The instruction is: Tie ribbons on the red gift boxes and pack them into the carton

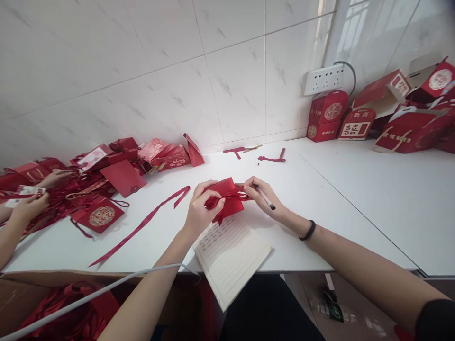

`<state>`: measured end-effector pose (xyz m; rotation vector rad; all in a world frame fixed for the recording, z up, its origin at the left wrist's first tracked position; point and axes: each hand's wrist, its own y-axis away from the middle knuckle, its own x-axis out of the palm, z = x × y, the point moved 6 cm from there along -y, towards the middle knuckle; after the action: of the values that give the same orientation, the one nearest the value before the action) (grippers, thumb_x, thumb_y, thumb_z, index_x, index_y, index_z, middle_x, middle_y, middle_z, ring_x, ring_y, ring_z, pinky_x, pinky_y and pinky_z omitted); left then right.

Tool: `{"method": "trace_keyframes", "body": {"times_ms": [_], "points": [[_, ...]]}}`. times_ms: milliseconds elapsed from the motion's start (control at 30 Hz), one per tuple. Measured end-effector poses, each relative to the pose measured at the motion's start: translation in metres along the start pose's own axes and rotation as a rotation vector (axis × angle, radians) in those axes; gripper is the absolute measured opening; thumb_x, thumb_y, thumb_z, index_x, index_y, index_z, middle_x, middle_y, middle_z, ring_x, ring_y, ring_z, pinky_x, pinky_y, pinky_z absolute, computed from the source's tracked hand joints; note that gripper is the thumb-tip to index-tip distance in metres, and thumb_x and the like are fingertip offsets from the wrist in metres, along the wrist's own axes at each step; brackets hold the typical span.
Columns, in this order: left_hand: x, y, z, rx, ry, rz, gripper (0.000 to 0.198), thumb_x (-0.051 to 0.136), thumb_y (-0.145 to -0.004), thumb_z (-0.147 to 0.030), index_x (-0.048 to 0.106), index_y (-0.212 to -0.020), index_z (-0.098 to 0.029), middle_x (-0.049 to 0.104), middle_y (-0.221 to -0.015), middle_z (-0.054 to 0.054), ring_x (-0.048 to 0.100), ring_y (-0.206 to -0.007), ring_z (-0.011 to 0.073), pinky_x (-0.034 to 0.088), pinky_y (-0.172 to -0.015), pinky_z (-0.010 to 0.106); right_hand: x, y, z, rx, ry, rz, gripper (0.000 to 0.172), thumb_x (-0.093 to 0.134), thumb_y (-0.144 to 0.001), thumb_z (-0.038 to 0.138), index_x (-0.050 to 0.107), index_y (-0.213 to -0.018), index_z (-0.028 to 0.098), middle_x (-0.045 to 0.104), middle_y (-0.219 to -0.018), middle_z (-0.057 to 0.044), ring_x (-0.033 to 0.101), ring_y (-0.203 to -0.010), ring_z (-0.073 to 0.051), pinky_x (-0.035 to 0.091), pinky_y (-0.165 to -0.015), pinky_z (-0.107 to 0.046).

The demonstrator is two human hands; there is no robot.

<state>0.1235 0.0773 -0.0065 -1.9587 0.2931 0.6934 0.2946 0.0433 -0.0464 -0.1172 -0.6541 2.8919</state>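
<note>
A small red box (232, 208) with a red ribbon bow (232, 195) across it is between my two hands, above the table's front part. My left hand (202, 206) is closed, pinching the left loop of the ribbon against the box. With thumb and fingers together, my right hand (261, 194) grips the right side of the same ribbon. A pen (266, 198) is also tucked in my right hand, its dark end pointing down. Under the box lies a lined notebook (234, 255) with handwriting at its top, jutting past the table edge.
A loose dark red ribbon (142, 225) lies left of my hands. Red gift boxes (103, 215) heap up at the left, where a co-worker's hands (33, 206) hold a card. More boxes (327, 116) stand at the right, below a socket strip (324, 79). A white cable (106, 290) crosses my left forearm.
</note>
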Motion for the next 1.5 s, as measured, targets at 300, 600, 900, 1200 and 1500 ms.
{"method": "trace_keyframes", "body": {"times_ms": [300, 600, 900, 1200, 1500], "points": [[0.0, 0.0, -0.006, 0.043, -0.004, 0.006, 0.004, 0.058, -0.08, -0.022, 0.059, -0.076, -0.02, 0.058, -0.109, 0.006, 0.056, -0.103, 0.0193, 0.047, -0.089, 0.038, -0.006, -0.003, -0.039, -0.072, 0.888, 0.252, 0.04, 0.037, -0.076, -0.002, 0.06, -0.101, 0.019, 0.057, -0.091, -0.009, 0.054, -0.09, -0.023, 0.045, -0.075, -0.034], [0.002, -0.001, -0.007, 0.052, -0.014, 0.035, 0.006, 0.057, -0.08, -0.023, 0.059, -0.075, -0.02, 0.058, -0.11, 0.005, 0.055, -0.104, 0.0199, 0.047, -0.091, 0.039, -0.01, -0.008, -0.006, 0.06, 0.268, 0.042, 0.047, 0.031, -0.092, 0.051, 0.059, -0.073, 0.018, 0.061, -0.077, -0.006, 0.055, -0.074, -0.019, 0.045, -0.071, -0.034], [0.003, 0.0, -0.008, 0.074, -0.001, 0.036, 0.005, 0.056, -0.082, -0.021, 0.06, -0.078, -0.02, 0.056, -0.11, 0.006, 0.055, -0.104, 0.0192, 0.047, -0.091, 0.038, 0.008, -0.003, 0.001, 0.116, -0.115, 0.137, 0.037, 0.061, -0.076, 0.049, 0.05, -0.061, 0.018, 0.052, -0.059, 0.003, 0.046, -0.055, -0.01, 0.038, -0.057, -0.025], [0.003, -0.008, 0.003, -0.089, 0.026, 0.013, 0.006, 0.056, -0.08, -0.019, 0.06, -0.075, -0.019, 0.057, -0.109, 0.005, 0.055, -0.105, 0.0184, 0.045, -0.093, 0.035, 0.009, 0.0, -0.001, 0.067, 0.117, 0.13, 0.028, 0.051, -0.079, 0.041, 0.048, -0.063, 0.019, 0.055, -0.065, 0.0, 0.049, -0.061, -0.014, 0.038, -0.059, -0.027], [0.0, -0.014, 0.016, -0.218, 0.02, 0.004, 0.006, 0.057, -0.078, -0.018, 0.061, -0.073, -0.02, 0.058, -0.106, 0.004, 0.055, -0.106, 0.0181, 0.043, -0.094, 0.034, 0.01, 0.002, 0.001, 0.088, 0.141, 0.144, 0.02, 0.049, -0.072, 0.03, 0.042, -0.057, 0.019, 0.061, -0.078, -0.002, 0.052, -0.07, -0.015, 0.038, -0.064, -0.028]]}}
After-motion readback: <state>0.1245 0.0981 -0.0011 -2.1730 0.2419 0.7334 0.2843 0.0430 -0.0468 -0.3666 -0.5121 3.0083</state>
